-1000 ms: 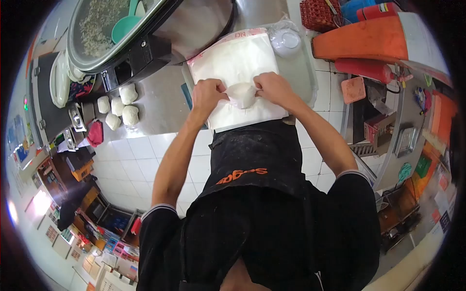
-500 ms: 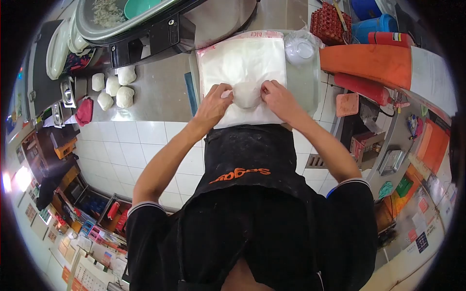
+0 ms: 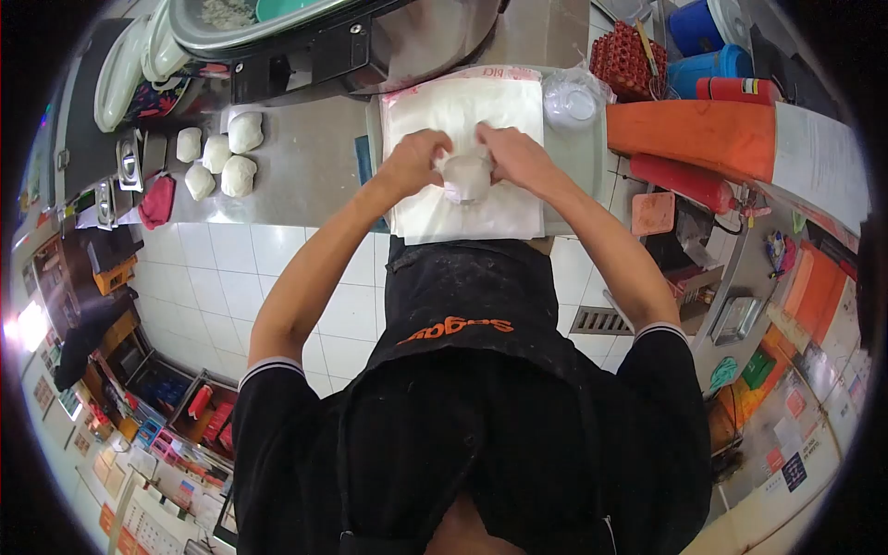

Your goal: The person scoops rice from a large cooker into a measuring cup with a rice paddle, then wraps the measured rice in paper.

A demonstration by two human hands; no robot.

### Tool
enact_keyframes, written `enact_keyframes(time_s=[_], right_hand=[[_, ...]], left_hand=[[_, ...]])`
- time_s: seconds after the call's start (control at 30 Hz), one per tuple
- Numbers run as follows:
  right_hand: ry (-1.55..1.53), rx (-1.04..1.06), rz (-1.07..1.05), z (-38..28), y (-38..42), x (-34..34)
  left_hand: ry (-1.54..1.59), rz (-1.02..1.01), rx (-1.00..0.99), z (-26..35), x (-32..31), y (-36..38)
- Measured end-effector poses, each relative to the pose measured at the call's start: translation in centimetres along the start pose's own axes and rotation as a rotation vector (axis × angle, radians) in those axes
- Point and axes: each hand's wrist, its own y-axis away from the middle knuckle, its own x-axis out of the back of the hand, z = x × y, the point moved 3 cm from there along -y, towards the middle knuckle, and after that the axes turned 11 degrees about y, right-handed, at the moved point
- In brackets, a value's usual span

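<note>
Between my two hands is a rounded white bundle (image 3: 467, 176) in a thin pale wrapper. It rests on a stack of white sheets (image 3: 504, 215) with pink-red print along the far edge. My left hand (image 3: 418, 163) closes on the wrapper at the bundle's left side, fingers bent. On the opposite side, my right hand (image 3: 511, 155) holds it with thumb and fingers curled in. What is inside the wrapper cannot be made out. Off to the left on the steel counter sit several similar white wrapped bundles (image 3: 216, 154).
A large dark-sided container (image 3: 314, 61) with white grains and a green bowl stands beyond the sheets. A clear plastic bag with a white bowl (image 3: 573, 98) lies right of the stack. Further right are a red crate (image 3: 627, 61) and an orange panel (image 3: 689, 139).
My hands have shifted slightly away from my body, fingers curling over the bundle's far side. The wrapper is drawn in more tightly around it. The view has tilted a little.
</note>
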Motion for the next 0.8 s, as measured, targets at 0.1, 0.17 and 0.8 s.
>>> enact_keyframes(time_s=[0.1, 0.17, 0.8], right_hand=[[0.206, 0.703, 0.391, -2.0, 0.6, -0.1], [-0.162, 0.694, -0.067, -2.1, 1.1, -0.9], [-0.379, 0.115, -0.164, -10.1, 5.3, 0.8]], left_hand=[[-0.174, -0.054, -0.192, 0.5, -0.1, 0.1], [0.105, -0.287, -0.093, 0.1, 0.1, 0.8], [1.074, 0.22, 0.211, 0.4, 1.2, 11.6]])
